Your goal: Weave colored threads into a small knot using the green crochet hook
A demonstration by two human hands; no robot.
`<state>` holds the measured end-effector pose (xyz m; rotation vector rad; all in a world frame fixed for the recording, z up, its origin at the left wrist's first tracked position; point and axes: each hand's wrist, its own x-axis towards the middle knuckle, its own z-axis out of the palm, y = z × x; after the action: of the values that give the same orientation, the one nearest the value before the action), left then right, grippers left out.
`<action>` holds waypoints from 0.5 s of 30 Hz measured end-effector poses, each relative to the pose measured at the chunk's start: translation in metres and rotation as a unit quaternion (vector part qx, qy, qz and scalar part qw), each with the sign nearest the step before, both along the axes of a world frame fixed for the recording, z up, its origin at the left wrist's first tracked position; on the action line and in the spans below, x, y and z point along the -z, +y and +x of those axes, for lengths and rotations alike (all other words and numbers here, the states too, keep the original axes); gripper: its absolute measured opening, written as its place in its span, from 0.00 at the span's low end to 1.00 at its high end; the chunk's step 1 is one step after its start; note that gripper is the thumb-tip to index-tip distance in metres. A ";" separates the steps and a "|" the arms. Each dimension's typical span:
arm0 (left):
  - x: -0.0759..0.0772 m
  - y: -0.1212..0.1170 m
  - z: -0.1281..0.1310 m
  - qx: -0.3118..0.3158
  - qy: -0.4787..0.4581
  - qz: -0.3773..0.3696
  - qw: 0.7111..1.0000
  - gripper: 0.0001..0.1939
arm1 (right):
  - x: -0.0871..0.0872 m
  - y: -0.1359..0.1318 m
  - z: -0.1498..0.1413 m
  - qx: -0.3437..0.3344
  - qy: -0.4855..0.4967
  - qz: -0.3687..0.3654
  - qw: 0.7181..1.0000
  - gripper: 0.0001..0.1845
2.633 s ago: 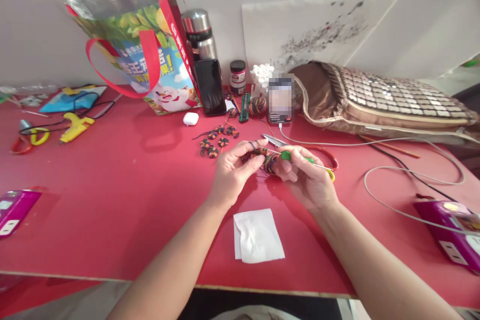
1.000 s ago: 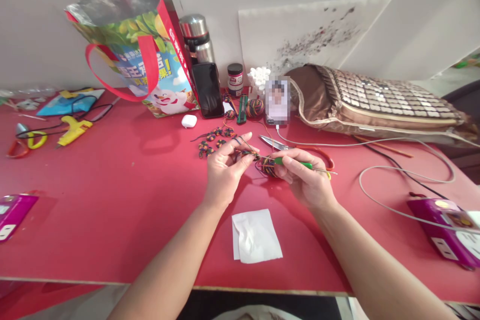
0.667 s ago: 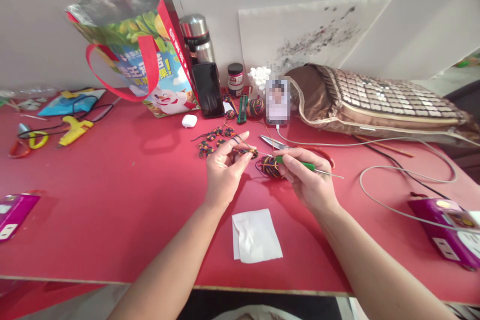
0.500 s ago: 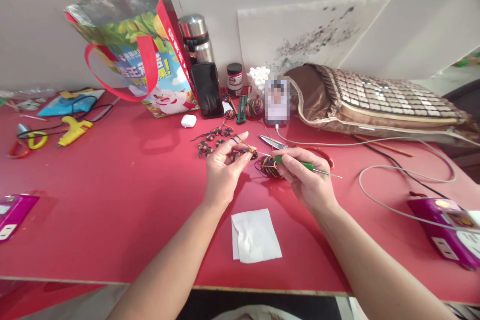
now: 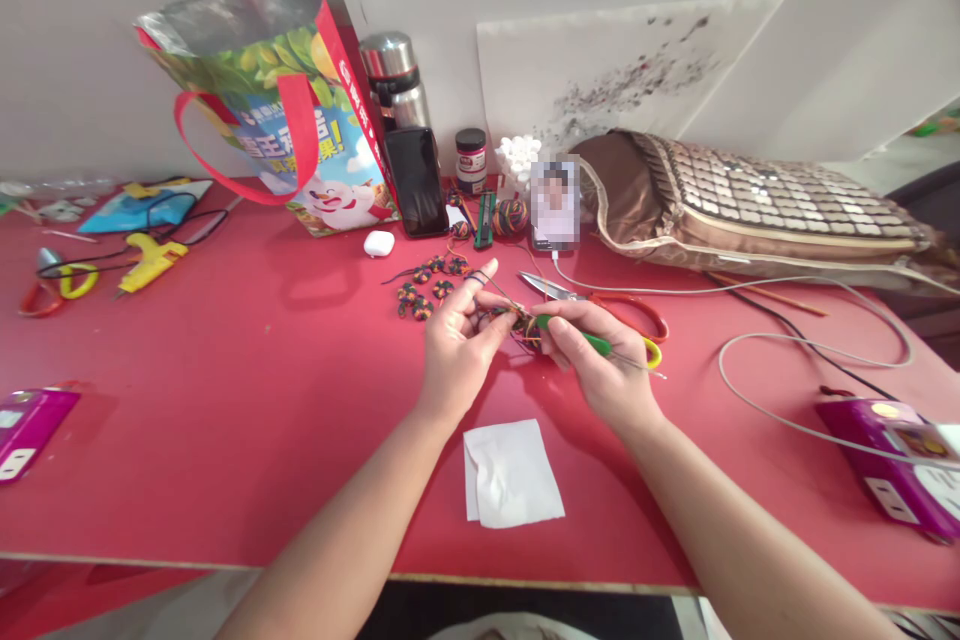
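My left hand (image 5: 466,340) pinches a small crocheted piece (image 5: 510,317) of dark multicoloured yarn, a strand running over its raised index finger. Between the thumb and fingers of my right hand (image 5: 596,352) is a crochet hook with a green handle (image 5: 592,337); its working tip meets the yarn at my left fingertips. A ball of the same yarn (image 5: 531,340) lies just behind and below the fingers, partly hidden. Left of my hands, a curled strip of small crocheted rounds (image 5: 420,295) rests on the red table (image 5: 300,400).
Scissors with red and yellow handles (image 5: 637,305) lie beyond my right hand. A folded white tissue (image 5: 514,473) is in front. Behind stand a shopping bag (image 5: 330,150), a dark phone (image 5: 415,182), a jar (image 5: 471,160) and a lit phone (image 5: 555,205). A white cable (image 5: 675,290) crosses the right side.
My right hand has moved left with the crochet hook, bringing it up to the yarn piece. My left hand has shifted slightly right. More of the scissors' handles shows.
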<state>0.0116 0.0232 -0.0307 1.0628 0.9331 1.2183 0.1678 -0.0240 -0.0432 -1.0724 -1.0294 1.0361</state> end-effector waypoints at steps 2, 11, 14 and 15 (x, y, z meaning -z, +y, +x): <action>-0.001 -0.004 0.003 -0.004 0.001 -0.003 1.000 0.29 | 0.002 -0.002 -0.002 0.041 -0.081 0.031 0.995 0.09; -0.005 -0.009 0.010 0.023 -0.085 -0.086 0.992 0.29 | 0.009 0.007 -0.006 0.020 0.123 0.020 0.992 0.14; -0.004 -0.006 0.007 0.047 -0.094 -0.106 0.989 0.30 | 0.003 0.011 -0.002 -0.041 0.221 -0.024 0.974 0.14; -0.004 -0.005 0.005 0.061 -0.092 -0.110 0.988 0.30 | 0.001 0.012 0.000 -0.055 0.235 -0.038 0.970 0.14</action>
<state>0.0167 0.0181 -0.0267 0.8050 0.8263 1.0662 0.1680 -0.0117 -0.0445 -0.7800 -0.6735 1.3502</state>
